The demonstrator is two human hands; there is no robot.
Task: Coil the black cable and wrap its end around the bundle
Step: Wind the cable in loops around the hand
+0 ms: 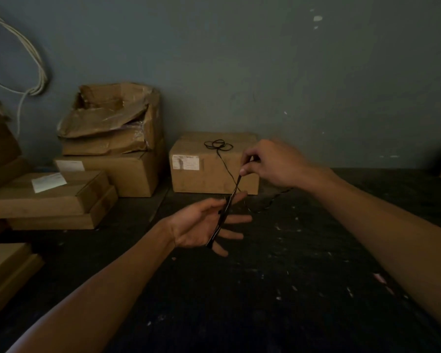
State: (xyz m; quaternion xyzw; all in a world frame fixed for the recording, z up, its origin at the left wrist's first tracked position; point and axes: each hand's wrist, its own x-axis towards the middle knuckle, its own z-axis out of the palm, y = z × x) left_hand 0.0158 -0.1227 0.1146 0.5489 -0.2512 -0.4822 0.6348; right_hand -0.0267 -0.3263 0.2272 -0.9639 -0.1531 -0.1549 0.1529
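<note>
Near the middle of the frame, the left hand [204,225] is turned palm up with its fingers spread and nearly straight, while its thumb presses a thin bundle of the thin black cable [223,215] against the forefinger. The strands cross the palm diagonally, from beside the little finger up toward the right hand [270,164], which sits a little higher and to the right with its fingers curled, pinching the upper end of the strands between thumb and forefinger. From there a single strand climbs the front of a closed brown cardboard box [209,174] in the centre background and ends in a few loose loops on its top. More cable trails across the dark, speckled floor [290,276] under the right hand. A stack of crumpled cardboard boxes [112,138] stands at middle left.
</note>
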